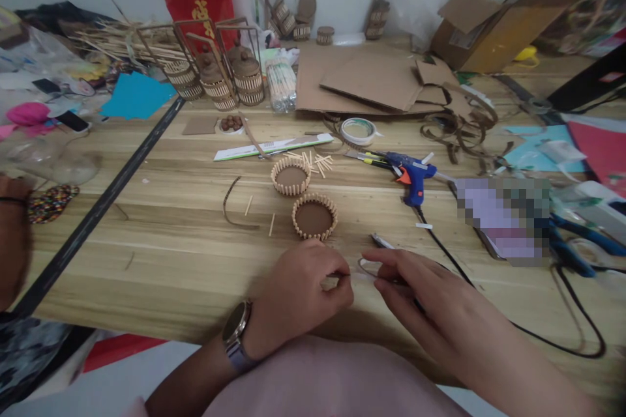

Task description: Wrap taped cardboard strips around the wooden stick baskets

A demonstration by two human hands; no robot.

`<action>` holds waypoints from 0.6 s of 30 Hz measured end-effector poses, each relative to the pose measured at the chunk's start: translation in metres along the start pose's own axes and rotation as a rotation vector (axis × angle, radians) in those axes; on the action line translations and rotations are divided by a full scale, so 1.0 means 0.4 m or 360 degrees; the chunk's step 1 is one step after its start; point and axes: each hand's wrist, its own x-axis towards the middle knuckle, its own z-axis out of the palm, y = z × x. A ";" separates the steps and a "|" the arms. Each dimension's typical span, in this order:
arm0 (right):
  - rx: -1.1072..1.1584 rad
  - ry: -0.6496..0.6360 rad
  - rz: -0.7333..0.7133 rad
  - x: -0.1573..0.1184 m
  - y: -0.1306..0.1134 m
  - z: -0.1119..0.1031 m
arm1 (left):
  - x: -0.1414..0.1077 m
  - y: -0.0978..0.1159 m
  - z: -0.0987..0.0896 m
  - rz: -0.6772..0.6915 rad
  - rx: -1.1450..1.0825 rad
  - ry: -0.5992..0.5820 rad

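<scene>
Opening upward, round stick-rimmed tray (314,219), left hand (304,279) pinched, right hand (433,296) half-curled, holds unclear

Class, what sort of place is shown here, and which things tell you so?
Probably a craft workspace: a blue glue gun, cardboard sheets and small stick-walled baskets share a wooden table.

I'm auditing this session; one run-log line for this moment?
left hand: fingers curled, contents unclear | right hand: beside left, contents unclear | round stick-walled baskets: two, beyond left hand | glue gun: on table
</scene>
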 end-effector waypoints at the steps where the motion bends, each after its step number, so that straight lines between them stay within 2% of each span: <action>1: -0.0009 0.0006 -0.0023 0.001 -0.001 0.001 | 0.001 -0.001 0.001 0.0021 0.0013 -0.0009; 7: -0.0137 0.0059 -0.0196 0.010 -0.015 -0.003 | 0.004 -0.005 -0.001 0.0007 -0.0021 -0.0074; 13: -0.0039 0.0222 -0.0263 0.012 -0.028 -0.001 | -0.004 0.005 0.001 -0.0226 -0.0447 0.0221; 18: 0.0084 0.0366 -0.0344 -0.010 -0.024 0.013 | 0.000 0.001 -0.001 -0.0421 -0.0815 0.0313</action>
